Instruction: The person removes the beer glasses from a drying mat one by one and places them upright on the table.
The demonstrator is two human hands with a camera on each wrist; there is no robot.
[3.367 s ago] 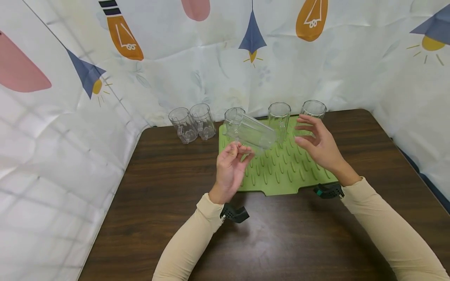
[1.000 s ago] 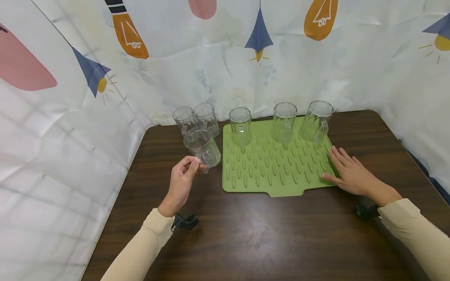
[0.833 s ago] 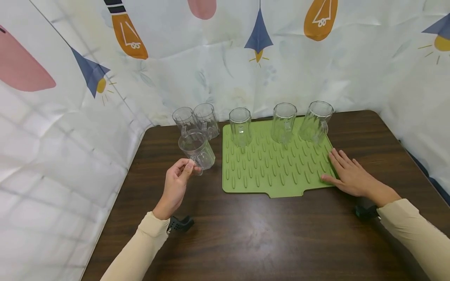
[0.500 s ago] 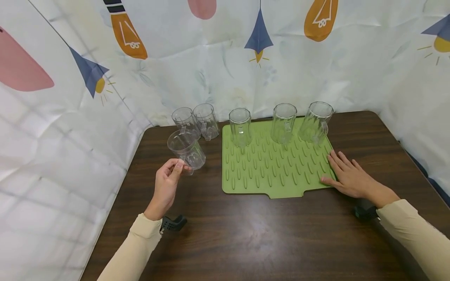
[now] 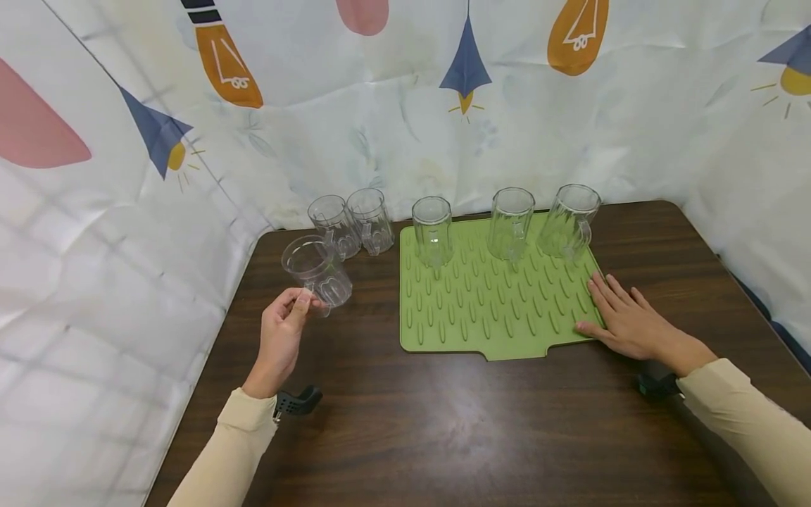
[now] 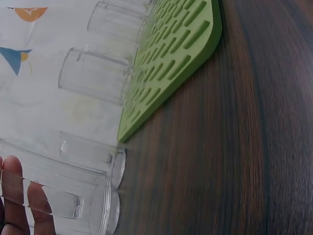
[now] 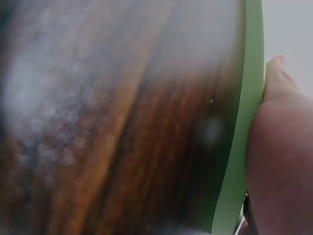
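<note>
My left hand pinches the handle of a clear glass mug, which tilts a little to the left over the table's left side. In the left wrist view, fingers show through the handle of that mug. My right hand lies with straight, spread fingers on the right edge of a green drying mat. Three clear mugs stand along the mat's back: a left one, a middle one and a right one.
Two more clear mugs, one beside another, stand on the dark wooden table left of the mat, just behind the held mug. A white patterned curtain hangs behind the table and along its left side.
The left hand has carried the held mug from above the mat to the left, still drifting left over the last second. The right hand came down onto the mat's right edge and stays there.
</note>
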